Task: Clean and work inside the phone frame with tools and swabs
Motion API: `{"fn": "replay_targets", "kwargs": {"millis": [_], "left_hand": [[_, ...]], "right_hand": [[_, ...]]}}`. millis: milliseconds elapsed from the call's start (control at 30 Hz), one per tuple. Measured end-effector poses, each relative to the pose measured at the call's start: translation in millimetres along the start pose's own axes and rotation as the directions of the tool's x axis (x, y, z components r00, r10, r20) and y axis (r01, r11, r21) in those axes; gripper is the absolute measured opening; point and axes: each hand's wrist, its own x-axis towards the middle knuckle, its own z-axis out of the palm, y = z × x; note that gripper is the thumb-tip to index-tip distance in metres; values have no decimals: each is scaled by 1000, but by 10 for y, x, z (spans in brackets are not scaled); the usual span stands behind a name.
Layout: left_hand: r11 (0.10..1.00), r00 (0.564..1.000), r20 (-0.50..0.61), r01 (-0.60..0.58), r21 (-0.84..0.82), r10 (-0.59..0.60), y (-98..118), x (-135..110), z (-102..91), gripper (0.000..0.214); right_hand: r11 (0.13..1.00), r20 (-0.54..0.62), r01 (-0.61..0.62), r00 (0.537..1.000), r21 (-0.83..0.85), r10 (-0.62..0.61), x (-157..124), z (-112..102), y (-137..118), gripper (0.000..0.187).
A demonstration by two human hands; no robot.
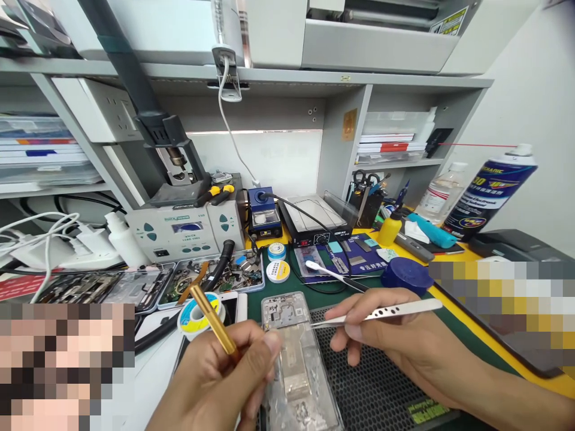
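My left hand [229, 374] clasps a gold tool [213, 320], my right hand [381, 326] pinches silver tweezers [389, 312]; the opened phone body [294, 362] lies between them. Beyond my left hand, a tray [252, 288] holds electronic parts [242, 264]; honeycomb mat [377, 383] under my right, grey shelving [339, 155] ahead.

Looking at a yellow bench top [467, 326] with a green mat [254, 305] spread over it. On the green, spot a black honeycomb pad [368, 383], a round dark-blue tub [408, 275] and a round flat white-and-yellow tin [278, 272]. Off on the yellow bit, a long grey plastic piece [415, 247]. Up above, a grey shelf board [291, 75] with a big boxy white machine [381, 46] on it.
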Motion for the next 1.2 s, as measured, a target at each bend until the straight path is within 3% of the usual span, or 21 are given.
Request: {"fn": "replay_targets", "kwargs": {"millis": [200,300,400,600,767,1000,1133,1200], "left_hand": [[996,985,-146,-91,-16,88,-85,47,-54,68],[992,989,-109,-107,-68,99,-29,44,-81,68],[986,994,-35,-105,-129,101,35,45,-112,55],[993,996,-54,-65,101,70,126,3,-122,50],[994,994,-109,-3,111,15,162,-12,-131,59],[998,998,-14,-61,-35,60,70,19,-169,43],[986,993,51,-99,-133,106,63,53,-219,30],[990,989,80,-122,-72,128,71,73,-274,30]], "right_hand": [[953,-33,2,999,-303,-13,-18,-19,-15,6],[910,-63,-21,998,-414,-6,-30,-14,-49,8],[880,-93,-54,996,-472,11,-31,-23,-66,8],[785,-191,-135,981,-605,21,-18,-44,-87,14],[681,-187,-125,982,-722,-18,-18,-28,-87,18],[553,-189,-156,982,-818,-3,8,16,-49,22],[578,-216,-214,974,-787,67,26,-3,-30,24],[588,-209,-216,974,-779,81,33,-19,-22,24]]}}
